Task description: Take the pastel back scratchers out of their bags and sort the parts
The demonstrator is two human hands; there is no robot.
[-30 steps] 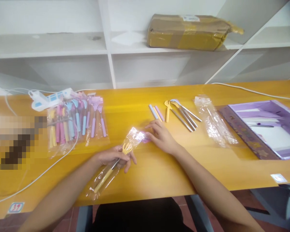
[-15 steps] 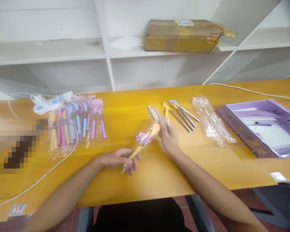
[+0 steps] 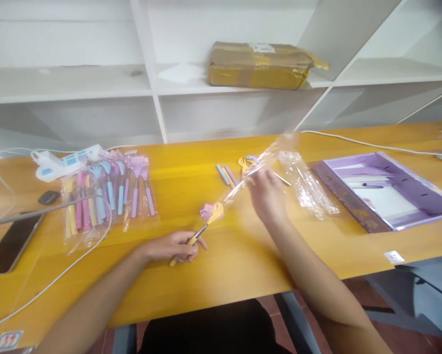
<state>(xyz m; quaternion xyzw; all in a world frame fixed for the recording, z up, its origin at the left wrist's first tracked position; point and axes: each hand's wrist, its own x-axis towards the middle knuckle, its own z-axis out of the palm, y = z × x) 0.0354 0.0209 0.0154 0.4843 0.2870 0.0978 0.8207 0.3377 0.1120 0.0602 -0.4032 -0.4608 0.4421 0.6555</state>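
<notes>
My left hand [image 3: 184, 247] is closed round the handle of a yellow back scratcher [image 3: 216, 212] with a metal shaft; its claw head points up and to the right. A small pink tag [image 3: 206, 211] sits at that head. In my right hand [image 3: 268, 192], blurred by motion, is a long clear plastic sleeve [image 3: 270, 153], apart from the scratcher. Just beyond the right hand lie loose scratcher heads [image 3: 243, 164] on metal rods, partly hidden by it. Beside them are several coloured handle tubes [image 3: 226, 174]. Flat clear sleeves [image 3: 309, 189] rest to the right.
Bagged back scratchers [image 3: 112, 189] lie at the left, near a white power strip [image 3: 71, 161] and a phone [image 3: 12, 243]. A white cable [image 3: 76, 263] crosses the table. At the right stands a purple box [image 3: 368, 194]; a taped parcel [image 3: 257, 66] sits on the shelf.
The clear sleeve has come off the yellow back scratcher, drawn up and right by my right hand. My left hand still holds the handle. The view has shifted slightly right.
</notes>
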